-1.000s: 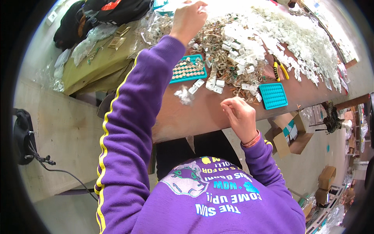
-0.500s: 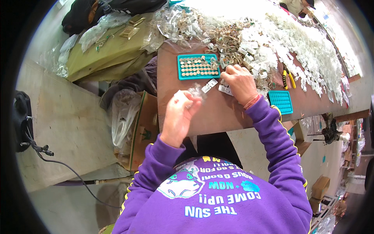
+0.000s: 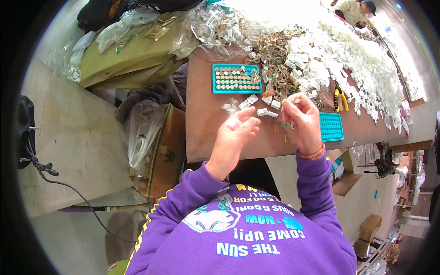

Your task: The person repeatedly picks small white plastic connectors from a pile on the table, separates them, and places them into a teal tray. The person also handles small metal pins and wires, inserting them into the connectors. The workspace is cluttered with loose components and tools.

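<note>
My left hand (image 3: 233,143) hovers over the table's near side, fingers apart; nothing clear shows in them. A pinch of my right hand (image 3: 305,123) has hold of a small part with a green board and thin wires (image 3: 287,124). Between the hands and the heaps sit several small white plastic housings (image 3: 262,112). Clear plastic bits (image 3: 230,107) lie beyond my left fingertips. Farther back, a teal tray (image 3: 214,79) carries rows of round coin-like cells. Beside my right wrist is a second teal tray (image 3: 332,127) with a gridded surface.
A heap of wired parts (image 3: 275,55) and a wide spread of translucent pieces (image 3: 366,73) cover the table's far side. Yellow-black pliers (image 3: 340,98) lie right. A cardboard box (image 3: 158,156) with plastic bags stands left of the table. Another person (image 3: 353,11) sits at the far right.
My right hand has drawn back from the heap toward me, with the small wired part in its fingers. My left hand has shifted right, and its fingers have spread.
</note>
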Demonstrator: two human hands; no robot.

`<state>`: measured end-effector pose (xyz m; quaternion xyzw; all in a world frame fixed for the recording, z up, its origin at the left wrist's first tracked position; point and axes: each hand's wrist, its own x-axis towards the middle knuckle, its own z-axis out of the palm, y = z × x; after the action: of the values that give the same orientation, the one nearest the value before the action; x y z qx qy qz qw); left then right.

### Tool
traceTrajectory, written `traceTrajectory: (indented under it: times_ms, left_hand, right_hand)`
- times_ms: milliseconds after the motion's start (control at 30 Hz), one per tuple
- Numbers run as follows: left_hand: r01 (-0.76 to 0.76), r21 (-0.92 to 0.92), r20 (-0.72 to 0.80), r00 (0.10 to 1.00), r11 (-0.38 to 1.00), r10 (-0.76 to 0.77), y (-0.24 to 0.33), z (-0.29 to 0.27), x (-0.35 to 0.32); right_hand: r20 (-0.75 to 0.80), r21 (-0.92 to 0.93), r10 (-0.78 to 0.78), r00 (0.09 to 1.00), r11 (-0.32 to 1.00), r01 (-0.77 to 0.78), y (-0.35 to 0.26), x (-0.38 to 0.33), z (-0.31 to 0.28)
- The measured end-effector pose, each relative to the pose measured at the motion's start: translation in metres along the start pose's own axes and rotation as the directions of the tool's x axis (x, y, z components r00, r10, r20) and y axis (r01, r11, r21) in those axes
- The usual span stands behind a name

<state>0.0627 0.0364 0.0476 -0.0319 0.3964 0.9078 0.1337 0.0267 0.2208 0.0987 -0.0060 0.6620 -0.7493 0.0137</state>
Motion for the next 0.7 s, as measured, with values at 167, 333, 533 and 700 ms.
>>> traceTrajectory:
  times_ms: [167, 333, 533, 700]
  left_hand:
    - [-0.333, 0.170, 0.084, 0.943, 0.927, 0.323, 0.001, 0.004, 0.000]
    - [-0.487, 0.211, 0.106, 0.873, 0.848, 0.475, 0.007, -0.008, 0.005]
    - [-0.385, 0.183, 0.119, 0.922, 0.904, 0.369, 0.021, -0.011, -0.001]
    - [-0.368, 0.280, 0.093, 0.930, 0.886, 0.357, 0.026, -0.005, -0.007]
  right_hand:
    - [0.132, 0.343, 0.203, 0.970, 0.909, -0.237, 0.013, -0.035, 0.026]
    - [0.216, 0.290, 0.262, 0.940, 0.902, -0.319, 0.011, -0.045, 0.034]
    - [0.301, 0.176, 0.220, 0.928, 0.943, -0.281, 0.000, -0.048, 0.028]
    - [0.087, -0.064, -0.049, 0.995, 0.996, 0.054, 0.000, -0.044, 0.030]
